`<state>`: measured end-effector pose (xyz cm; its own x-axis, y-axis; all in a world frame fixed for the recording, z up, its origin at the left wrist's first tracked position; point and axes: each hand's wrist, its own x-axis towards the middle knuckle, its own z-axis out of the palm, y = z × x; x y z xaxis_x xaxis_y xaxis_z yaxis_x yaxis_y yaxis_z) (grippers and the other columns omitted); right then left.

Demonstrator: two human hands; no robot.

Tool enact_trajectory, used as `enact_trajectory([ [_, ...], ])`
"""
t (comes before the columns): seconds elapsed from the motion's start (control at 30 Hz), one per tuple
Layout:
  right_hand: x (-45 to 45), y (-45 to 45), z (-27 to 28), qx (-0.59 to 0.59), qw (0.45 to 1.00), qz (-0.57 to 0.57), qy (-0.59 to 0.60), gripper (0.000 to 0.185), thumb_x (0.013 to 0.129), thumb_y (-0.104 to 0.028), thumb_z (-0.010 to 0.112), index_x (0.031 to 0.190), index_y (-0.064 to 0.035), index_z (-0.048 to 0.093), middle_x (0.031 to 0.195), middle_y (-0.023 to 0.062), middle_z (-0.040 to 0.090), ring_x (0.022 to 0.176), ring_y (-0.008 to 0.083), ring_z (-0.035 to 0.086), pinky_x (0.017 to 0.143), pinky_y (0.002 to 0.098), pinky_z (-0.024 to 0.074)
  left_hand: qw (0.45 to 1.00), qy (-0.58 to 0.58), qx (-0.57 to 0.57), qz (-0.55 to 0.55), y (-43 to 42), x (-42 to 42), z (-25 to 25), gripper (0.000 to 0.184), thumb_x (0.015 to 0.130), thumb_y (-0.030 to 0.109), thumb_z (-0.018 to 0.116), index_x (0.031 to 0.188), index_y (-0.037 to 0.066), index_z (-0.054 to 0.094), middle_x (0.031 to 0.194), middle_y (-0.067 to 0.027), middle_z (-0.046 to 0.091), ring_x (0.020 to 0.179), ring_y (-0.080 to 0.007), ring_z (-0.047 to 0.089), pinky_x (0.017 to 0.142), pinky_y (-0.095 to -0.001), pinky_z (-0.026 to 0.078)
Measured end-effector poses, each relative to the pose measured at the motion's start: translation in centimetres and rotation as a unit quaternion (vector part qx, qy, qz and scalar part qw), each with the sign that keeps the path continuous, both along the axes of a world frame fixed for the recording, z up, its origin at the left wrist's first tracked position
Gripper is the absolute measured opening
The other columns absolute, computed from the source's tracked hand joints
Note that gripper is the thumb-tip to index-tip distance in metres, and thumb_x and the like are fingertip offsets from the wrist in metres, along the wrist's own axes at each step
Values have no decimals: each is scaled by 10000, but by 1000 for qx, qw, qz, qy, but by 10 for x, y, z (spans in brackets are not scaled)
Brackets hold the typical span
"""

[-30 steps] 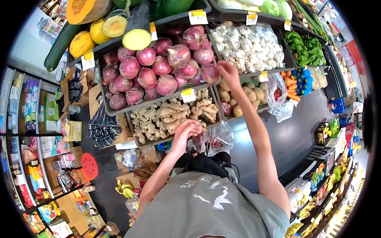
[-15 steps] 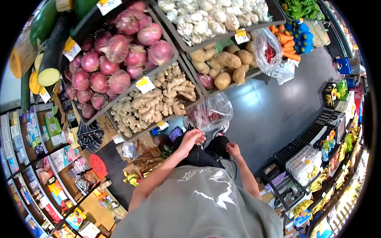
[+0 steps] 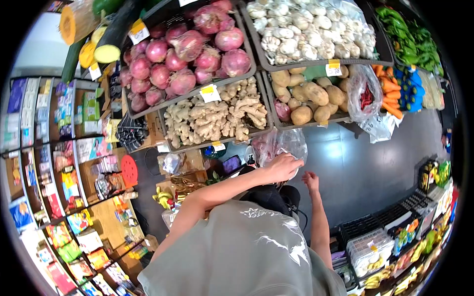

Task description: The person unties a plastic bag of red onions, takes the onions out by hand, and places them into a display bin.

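My left hand point(image 3: 283, 167) is closed, fingers curled, overlapping the lower part of a clear plastic bag point(image 3: 291, 140) with something dark red in it. Whether the fingers hold the bag or anything else is hidden. To the right of it, my right hand point(image 3: 311, 181) is held in the air with loosely bent fingers apart and nothing in them. The bag is at the front edge of the crates, below the ginger point(image 3: 212, 116) and the potatoes point(image 3: 316, 93).
Crates of red onions point(image 3: 182, 59) and garlic point(image 3: 316, 29) stand behind. Carrots point(image 3: 390, 91) and another bag with red chillies point(image 3: 366, 96) are at the right. Stocked shelves point(image 3: 64, 113) line the left; a red stool point(image 3: 129, 170) stands there. Dark floor point(image 3: 365, 158) lies right.
My left hand has moved right and forward, onto the plastic bag's lower part. My right hand has risen slightly and its fingers have loosened. The view has turned, shifting the crates right.
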<state>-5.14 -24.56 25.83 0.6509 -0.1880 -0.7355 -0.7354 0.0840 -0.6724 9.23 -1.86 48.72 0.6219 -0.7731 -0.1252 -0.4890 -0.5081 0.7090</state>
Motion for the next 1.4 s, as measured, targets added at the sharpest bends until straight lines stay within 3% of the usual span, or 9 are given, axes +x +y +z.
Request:
enact_trajectory([
  [0.27,29,-25,-16,-35,995,91,-5,277,886,-222,531,1039,-1,595,802,77,650,651,128,597,552,254,450,899,204,205,330,108,-76,-136,264,789,202,585,993,44,647,897,-130,677,835,-250,654,711,-343,509],
  [0.43,14,-22,-64,-104,983,148,37,294,855,-205,561,1025,29,611,781,93,658,690,152,621,632,284,500,723,458,227,464,161,-142,-194,278,780,289,585,949,84,666,875,-158,668,858,-330,642,723,-405,504],
  [0.5,3,-15,-104,-88,990,103,41,292,860,-205,555,1022,32,612,777,92,659,689,152,623,635,284,500,834,315,270,363,157,-141,-199,256,789,296,604,918,80,654,868,-136,671,861,-305,648,730,-379,504],
  [0.67,-5,16,-187,-22,997,-68,41,264,862,-171,537,1015,30,616,775,89,661,692,149,625,647,279,499,886,309,208,277,115,-105,-299,206,809,256,615,913,81,641,844,-112,670,845,-269,660,733,-358,506],
  [0.83,-27,55,-318,-137,984,71,85,231,799,-123,551,979,-17,650,893,154,681,864,268,657,754,345,506,915,333,156,168,53,-62,-455,218,839,236,596,966,62,625,861,-160,662,834,-290,653,729,-358,502],
  [1.0,-16,95,-409,-112,987,-39,105,295,774,-86,523,1046,-51,633,941,164,670,914,303,639,826,368,481,945,209,210,-142,-31,-27,-564,316,730,185,643,1011,54,583,927,-170,637,866,-338,626,758,-429,492],
  [1.2,17,79,-474,214,956,-201,-11,400,881,-40,501,1280,-22,479,1244,140,556,1054,218,580,867,337,482,852,32,197,-484,-19,-20,-687,480,715,301,657,1083,16,538,1096,-199,584,930,-381,605,825,-491,469],
  [1.27,41,78,-490,150,954,-235,-109,519,907,-32,477,1395,-23,301,1317,153,489,1108,225,552,908,334,474,786,66,407,-460,2,-14,-699,583,763,394,605,1161,-18,499,1191,-238,545,924,-373,621,796,-465,491],
  [1.4,101,34,-440,380,720,-513,-274,632,892,45,455,1440,-69,162,1312,205,467,1076,283,571,927,379,494,786,30,381,-486,30,-1,-698,640,825,410,534,1305,4,414,1134,-275,543,881,-383,618,778,-461,494],
])
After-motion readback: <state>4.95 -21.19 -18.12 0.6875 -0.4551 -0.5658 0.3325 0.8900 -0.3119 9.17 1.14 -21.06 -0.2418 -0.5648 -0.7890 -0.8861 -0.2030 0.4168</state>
